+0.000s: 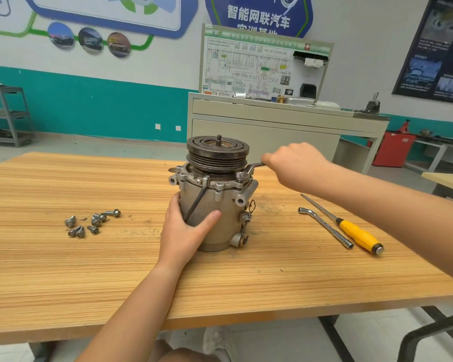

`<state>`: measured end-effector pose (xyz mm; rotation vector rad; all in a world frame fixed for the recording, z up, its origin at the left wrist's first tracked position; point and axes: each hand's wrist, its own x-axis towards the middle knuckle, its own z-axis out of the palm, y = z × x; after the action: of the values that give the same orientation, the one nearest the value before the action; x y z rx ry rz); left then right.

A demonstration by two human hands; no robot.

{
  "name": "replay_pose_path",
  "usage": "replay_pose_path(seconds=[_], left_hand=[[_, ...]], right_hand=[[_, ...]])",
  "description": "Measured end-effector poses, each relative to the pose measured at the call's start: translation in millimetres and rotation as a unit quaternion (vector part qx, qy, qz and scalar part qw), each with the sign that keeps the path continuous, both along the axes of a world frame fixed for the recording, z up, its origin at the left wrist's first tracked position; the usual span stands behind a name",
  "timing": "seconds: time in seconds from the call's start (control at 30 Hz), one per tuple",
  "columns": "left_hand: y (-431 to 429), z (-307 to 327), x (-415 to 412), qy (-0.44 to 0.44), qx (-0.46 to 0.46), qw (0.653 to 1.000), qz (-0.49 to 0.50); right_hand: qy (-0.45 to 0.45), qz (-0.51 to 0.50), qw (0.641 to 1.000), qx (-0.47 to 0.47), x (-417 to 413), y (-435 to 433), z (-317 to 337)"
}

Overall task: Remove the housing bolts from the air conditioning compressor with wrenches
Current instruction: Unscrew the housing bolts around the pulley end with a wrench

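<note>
Centre frame: left hand (187, 228) clasps the upright compressor (215, 205); right hand (296, 165) grips a wrench (253, 169) seated on a flange bolt (239, 175).

Our right hand (296, 165) hides the handle of the wrench (253, 168), our left hand (186, 231) covers the near left side of the compressor (230, 226), and the tabletop (63, 270) is cut off at left.

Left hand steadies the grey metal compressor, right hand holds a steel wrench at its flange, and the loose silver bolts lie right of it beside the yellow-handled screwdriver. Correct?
No: the head view shows the loose silver bolts lying left of the grey metal compressor, away from the yellow-handled screwdriver. Left hand, right hand and steel wrench are as stated.
</note>
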<state>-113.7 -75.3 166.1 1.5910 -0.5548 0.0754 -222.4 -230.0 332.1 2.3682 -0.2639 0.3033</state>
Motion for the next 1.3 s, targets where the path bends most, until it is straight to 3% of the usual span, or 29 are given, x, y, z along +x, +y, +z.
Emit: replay_pose_path(seconds=[0.23,0.33,0.4,0.53,0.63,1.07,1.3], left_hand=[[-0.4,-0.4,-0.1,-0.002,0.004,1.000,0.007],[-1.3,-1.0,1.1,-0.002,0.003,1.000,0.008],[-2.0,-1.3,1.5,-0.002,0.003,1.000,0.006],[-2.2,-0.4,0.3,-0.005,-0.001,1.000,0.005],[-2.2,-0.4,0.1,-0.002,-0.004,1.000,0.001],[-1.5,1.1,-1.4,-0.002,-0.006,1.000,-0.002],[-0.4,2.1,-1.9,0.005,-0.004,1.000,-0.011]], right_hand=[[-0.118,0.061,0.987,0.089,22.8,-16.6,-33.5],[-0.250,0.096,0.923,0.277,-6.3,-16.3,-33.9],[-0.285,0.120,0.895,0.321,-29.1,-4.3,-33.6],[-0.165,0.034,0.956,0.239,-62.9,25.5,-33.8],[-0.098,-0.026,0.981,0.168,-63.3,41.4,-28.2],[0.035,0.001,0.999,-0.029,-46.3,70.6,-7.6],[-0.001,0.045,0.999,0.019,-38.8,20.5,2.0]])
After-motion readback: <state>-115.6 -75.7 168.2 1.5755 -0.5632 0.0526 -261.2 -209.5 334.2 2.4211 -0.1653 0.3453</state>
